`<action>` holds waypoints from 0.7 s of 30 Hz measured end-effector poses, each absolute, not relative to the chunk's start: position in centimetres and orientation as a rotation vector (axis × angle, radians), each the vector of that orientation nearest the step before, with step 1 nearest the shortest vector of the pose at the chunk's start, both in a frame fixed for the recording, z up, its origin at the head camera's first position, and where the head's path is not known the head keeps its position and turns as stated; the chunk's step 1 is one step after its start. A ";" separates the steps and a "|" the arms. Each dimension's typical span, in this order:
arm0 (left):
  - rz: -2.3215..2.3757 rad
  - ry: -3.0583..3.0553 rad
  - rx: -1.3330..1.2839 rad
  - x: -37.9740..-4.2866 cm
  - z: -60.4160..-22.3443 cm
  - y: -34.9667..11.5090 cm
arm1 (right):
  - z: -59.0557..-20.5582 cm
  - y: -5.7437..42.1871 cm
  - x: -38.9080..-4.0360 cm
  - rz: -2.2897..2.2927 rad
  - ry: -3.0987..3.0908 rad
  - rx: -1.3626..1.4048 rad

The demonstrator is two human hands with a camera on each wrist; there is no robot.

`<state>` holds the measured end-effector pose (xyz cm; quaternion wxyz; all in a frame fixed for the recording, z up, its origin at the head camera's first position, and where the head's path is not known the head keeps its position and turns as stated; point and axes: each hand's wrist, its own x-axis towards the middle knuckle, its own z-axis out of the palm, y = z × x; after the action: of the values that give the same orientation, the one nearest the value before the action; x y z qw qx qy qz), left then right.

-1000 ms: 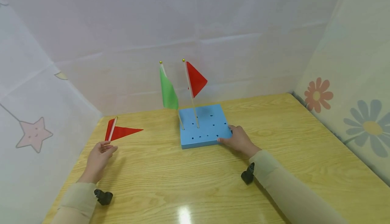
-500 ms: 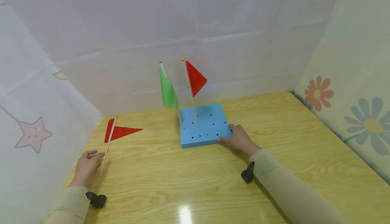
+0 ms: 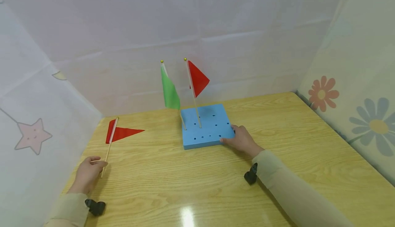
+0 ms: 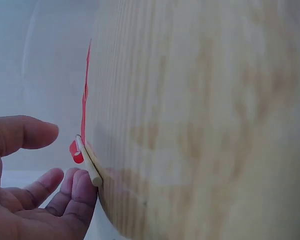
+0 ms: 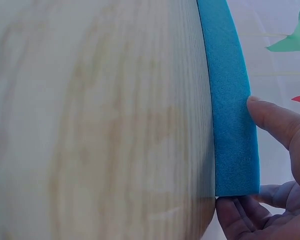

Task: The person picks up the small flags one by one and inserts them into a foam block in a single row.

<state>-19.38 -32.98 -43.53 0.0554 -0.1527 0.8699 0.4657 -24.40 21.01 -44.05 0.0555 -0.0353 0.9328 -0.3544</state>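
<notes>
Left hand (image 3: 87, 172) sits at the table's 8 o'clock, fingers loosely curled and relaxed, fingertips (image 4: 82, 186) just touching the butt end of the loose red flag (image 3: 118, 133)'s stick. No real pinch shows in the left wrist view; the stick lies flat on the wooden table (image 3: 200, 186), its pennant pointing toward 3 o'clock.

Right hand (image 3: 242, 140) is at the foam block's 4 o'clock corner, thumb on the near side face and fingers round the corner, steadying the blue foam block (image 3: 206, 126).

Judgement: to do this pick-up well, the left hand likely needs thumb and forefinger closed on the stick a little above the butt, since a hold at the very tip would let it swing. Keeping the right hand pressed on the block seems wise, the foam looks light.

Farther back, at the block's 10 to 12 o'clock holes, the green flag (image 3: 170, 91) and the standing red flag (image 3: 197, 79) stand planted, tilted slightly. Several open holes remain near the front edge.
</notes>
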 end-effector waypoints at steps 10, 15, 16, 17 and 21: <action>1.113 2.805 -0.391 -19.8 -43.8 -32.9 | -44.2 21.1 -24.4 -1.080 2.820 -0.096; 0.934 2.870 -0.322 -20.0 -43.2 -32.8 | -44.2 21.0 -24.4 -1.081 2.821 -0.104; 0.895 2.884 -0.303 -20.1 -43.1 -32.8 | -44.1 21.0 -24.4 -1.079 2.823 -0.105; 0.870 2.895 -0.286 -20.3 -42.9 -32.8 | -44.1 21.0 -24.4 -1.076 2.826 -0.106; 0.809 2.919 -0.240 -20.8 -42.5 -32.6 | -44.1 21.0 -24.4 -1.075 2.829 -0.102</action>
<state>-20.78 -32.62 -42.52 0.0514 -0.0789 0.9594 0.2659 -24.44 21.00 -44.10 0.0569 -0.0336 0.9328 -0.3544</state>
